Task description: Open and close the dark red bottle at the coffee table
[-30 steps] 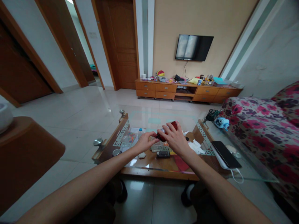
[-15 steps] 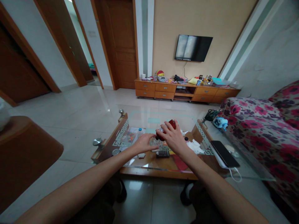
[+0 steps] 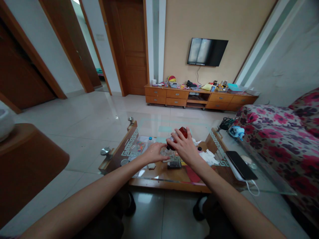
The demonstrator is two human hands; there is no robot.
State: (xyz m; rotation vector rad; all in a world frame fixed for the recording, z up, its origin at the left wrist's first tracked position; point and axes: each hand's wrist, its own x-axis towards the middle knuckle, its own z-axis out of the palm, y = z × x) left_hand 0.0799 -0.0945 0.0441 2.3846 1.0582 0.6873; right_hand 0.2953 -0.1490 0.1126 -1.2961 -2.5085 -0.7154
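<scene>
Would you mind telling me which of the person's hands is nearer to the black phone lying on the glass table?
The right hand. It grips a red object near the table's middle, with the black phone off to its right. The left hand sits farther left, beyond the right hand.

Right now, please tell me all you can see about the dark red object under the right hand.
The dark red object looks rounded and glossy, perhaps a cap or a small container; its exact kind is too small to tell. It sits tilted above the glass coffee table. The right hand covers its near side with spread fingers. The left hand reaches close beside its lower left end.
</scene>
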